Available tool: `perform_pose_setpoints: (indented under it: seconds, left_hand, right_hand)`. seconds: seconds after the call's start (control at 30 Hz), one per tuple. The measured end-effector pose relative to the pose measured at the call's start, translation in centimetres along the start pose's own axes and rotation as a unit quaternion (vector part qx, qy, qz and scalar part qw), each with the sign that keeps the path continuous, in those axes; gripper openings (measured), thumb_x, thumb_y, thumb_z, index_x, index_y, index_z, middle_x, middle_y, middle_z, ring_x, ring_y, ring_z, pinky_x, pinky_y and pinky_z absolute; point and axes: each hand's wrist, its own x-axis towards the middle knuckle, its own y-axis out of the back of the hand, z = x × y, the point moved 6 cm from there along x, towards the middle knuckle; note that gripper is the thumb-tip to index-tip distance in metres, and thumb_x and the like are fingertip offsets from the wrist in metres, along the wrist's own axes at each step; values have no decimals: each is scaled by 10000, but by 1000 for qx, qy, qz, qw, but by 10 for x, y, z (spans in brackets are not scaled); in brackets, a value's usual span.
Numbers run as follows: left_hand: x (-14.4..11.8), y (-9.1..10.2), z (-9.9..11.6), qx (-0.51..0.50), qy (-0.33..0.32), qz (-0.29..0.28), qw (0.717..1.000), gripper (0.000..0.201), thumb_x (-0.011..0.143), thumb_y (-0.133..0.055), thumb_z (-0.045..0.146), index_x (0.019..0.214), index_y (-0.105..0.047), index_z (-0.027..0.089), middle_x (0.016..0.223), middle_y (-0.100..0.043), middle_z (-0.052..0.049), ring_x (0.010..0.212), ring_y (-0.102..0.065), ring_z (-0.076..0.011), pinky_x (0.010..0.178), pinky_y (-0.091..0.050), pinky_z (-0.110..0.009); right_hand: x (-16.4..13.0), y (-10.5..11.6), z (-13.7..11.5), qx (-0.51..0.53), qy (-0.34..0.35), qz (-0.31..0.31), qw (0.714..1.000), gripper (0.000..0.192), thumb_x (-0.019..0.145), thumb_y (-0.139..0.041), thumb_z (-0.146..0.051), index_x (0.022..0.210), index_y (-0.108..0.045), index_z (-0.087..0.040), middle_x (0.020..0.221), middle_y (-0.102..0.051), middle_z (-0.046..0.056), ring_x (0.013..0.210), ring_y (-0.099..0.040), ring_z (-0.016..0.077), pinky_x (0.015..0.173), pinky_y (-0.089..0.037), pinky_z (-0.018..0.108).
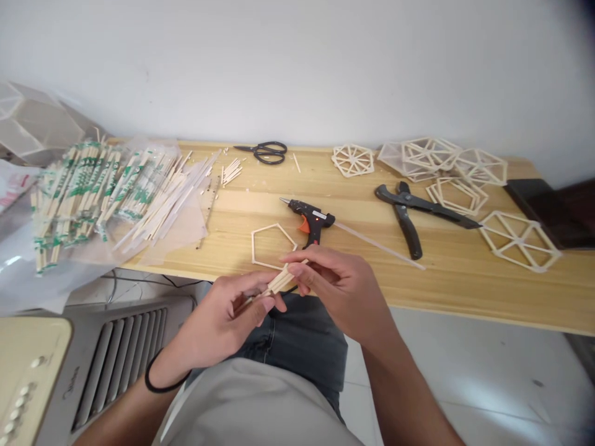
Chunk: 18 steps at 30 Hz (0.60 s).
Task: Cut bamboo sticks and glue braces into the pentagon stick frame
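short wooden sticks (280,282), a small bundle, sit pinched between both hands just off the near edge of the table (465,285), above the person's lap; their long axis runs from near left to far right, the far ends pointing up toward the glue gun. at far left, an opened clear plastic bag (28,272) spills paper-wrapped chopsticks (88,186) and bare ones across the table's left end. the left hand (223,319), a black band on its wrist, is closed around the bundle's near end, thumb pressed over it. a stick pentagon (272,246) lies flat just beyond the hands. the right hand (337,285) closes thumb and fingertips on the bundle's far end. the black glue gun (310,218) stands behind, nozzle pointing left. black scissors (264,151) lie far back; cutting pliers (411,214) and finished stick hexagons (518,240) lie to the right.
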Motion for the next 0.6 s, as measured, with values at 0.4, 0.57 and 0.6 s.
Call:
perform_pose_setpoints:
  seconds: [0.4, 0.57, 0.6]
  left_hand:
    - [0, 3, -1, 25, 0, -2, 1000, 363, 1074, -541, 379, 1339, -741, 231, 942, -780, -49, 646, -526, -128, 591, -421, -244]
    - [1, 3, -1, 48, -4, 12, 999, 377, 1075, -534, 418, 1254, -785, 201, 888, -772, -48, 612, -463, -125, 566, -385, -249]
    - [1, 4, -1, 47, -4, 14, 999, 390, 1074, -533, 435, 1230, -796, 194, 875, -767, -50, 601, -452, -122, 563, -380, -250]
  right_hand:
    - [-2, -10, 3, 37, -14, -30, 999, 228, 945, -709, -381, 899, -834, -196, 763, -752, 44, 561, -627, 139, 519, -514, 250]
    - [-3, -7, 3, 32, -13, -24, 999, 225, 944, -704, -369, 904, -842, -196, 716, -736, 32, 541, -625, 137, 523, -508, 254]
    - [-3, -7, 4, 31, -12, -25, 999, 221, 944, -706, -365, 903, -843, -197, 705, -731, 29, 539, -626, 138, 523, -507, 255]
